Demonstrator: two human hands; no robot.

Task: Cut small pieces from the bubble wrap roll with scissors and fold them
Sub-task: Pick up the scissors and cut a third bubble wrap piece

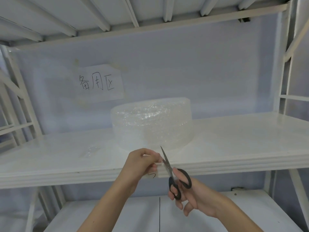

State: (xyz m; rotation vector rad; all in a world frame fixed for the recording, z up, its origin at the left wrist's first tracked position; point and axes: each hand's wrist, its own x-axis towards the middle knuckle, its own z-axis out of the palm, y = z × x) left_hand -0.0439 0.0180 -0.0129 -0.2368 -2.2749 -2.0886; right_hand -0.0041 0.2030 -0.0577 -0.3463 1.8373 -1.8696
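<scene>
A clear bubble wrap roll (151,123) lies on the white shelf (234,148), its loose sheet trailing toward the front edge. My left hand (142,164) pinches the loose end of that sheet at the shelf's front edge. My right hand (189,196) holds black-handled scissors (173,174), with fingers through the loops. The blades point up and away, with their inner part on the sheet just right of my left fingers. A small cut piece of bubble wrap (92,150) lies flat on the shelf to the left.
A paper sign (98,82) with handwritten characters is taped to the back wall. White metal uprights (284,64) frame both sides. Another shelf (117,215) sits below, and a slatted one (133,14) runs overhead.
</scene>
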